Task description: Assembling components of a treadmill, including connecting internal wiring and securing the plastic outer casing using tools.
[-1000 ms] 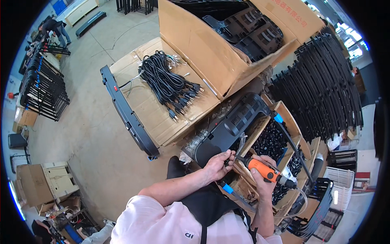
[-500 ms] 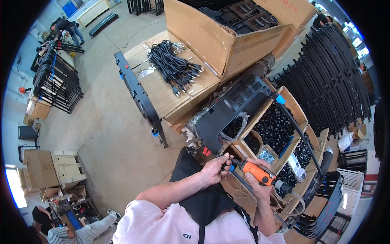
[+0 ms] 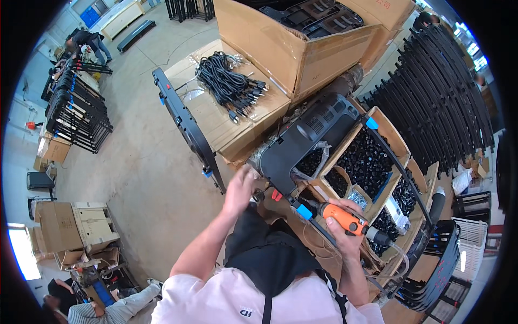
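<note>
A barrel-shaped orange-and-black power driver (image 3: pixel 346 220) is gripped in the right hand (image 3: pixel 345 239), with small glossy black parts (image 3: pixel 366 162) heaped beyond it. The left hand (image 3: pixel 240 193) is held near the rounded end of a smooth black panel (image 3: pixel 278 163); whether its blurred fingers are open or closed cannot be told.

Pwr tool (image 3: pixel 344 217) orange, blk/grey ends. Frame bar (image 3: pixel 323 233) blk, clip (image 3: pixel 305 211) bright blue. Panel (image 3: pixel 283 156) dk grey-blk. Cables (image 3: pixel 222 80) blk, on brown carton (image 3: pixel 218 132). Bin pcs (image 3: pixel 362 162) glossy blk; screws (image 3: pixel 356 198) silvery. Apron (image 3: pixel 267 262) blk, shirt (image 3: pixel 213 297) pale pink w/ dk print. Floor (image 3: pixel 143 189) grey-tan.
</note>
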{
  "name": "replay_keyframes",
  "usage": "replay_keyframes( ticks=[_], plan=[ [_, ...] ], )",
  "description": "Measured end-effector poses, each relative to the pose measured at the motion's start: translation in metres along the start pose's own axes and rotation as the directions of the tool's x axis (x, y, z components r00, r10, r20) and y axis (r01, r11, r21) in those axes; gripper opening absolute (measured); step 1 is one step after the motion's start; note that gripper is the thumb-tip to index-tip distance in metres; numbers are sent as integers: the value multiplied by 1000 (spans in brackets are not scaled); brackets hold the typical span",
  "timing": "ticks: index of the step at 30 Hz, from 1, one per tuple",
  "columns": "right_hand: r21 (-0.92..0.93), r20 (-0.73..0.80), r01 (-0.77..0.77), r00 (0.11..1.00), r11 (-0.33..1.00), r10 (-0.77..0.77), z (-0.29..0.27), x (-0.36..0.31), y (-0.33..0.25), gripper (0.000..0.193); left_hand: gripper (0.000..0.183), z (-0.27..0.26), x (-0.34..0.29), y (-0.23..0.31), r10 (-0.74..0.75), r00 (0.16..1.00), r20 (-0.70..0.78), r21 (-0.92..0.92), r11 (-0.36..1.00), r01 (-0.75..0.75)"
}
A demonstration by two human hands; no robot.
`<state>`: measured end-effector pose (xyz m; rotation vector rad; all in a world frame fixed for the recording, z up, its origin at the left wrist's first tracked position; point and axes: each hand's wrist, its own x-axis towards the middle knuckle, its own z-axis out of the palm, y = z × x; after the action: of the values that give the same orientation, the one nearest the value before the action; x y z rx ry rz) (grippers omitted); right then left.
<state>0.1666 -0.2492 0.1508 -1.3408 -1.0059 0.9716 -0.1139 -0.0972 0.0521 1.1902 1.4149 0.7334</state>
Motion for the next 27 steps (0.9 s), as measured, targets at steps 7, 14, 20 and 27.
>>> replay_keyframes(
  ticks=[7, 14, 20, 27],
  plan=[
    [-54, 92, 6, 996, 999, -1, 21, 17, 10, 53, 47, 27, 50, -5, 152, 988, 27, 558, 818, -141],
    [-144, 168, 48, 986, 988, -24, 32, 26, 19, 51, 49, 40, 42, -3, 86, 996, -18, 622, 781, -56],
    [-233, 223, 64, 975, 970, -10, 36, 30, 19, 53, 44, 26, 52, -10, 128, 992, 1, 538, 836, -108],
    [-266, 213, 14, 976, 964, 44, 47, 33, 12, 50, 41, 25, 53, -16, 128, 992, -8, 456, 883, -110]
  ],
)
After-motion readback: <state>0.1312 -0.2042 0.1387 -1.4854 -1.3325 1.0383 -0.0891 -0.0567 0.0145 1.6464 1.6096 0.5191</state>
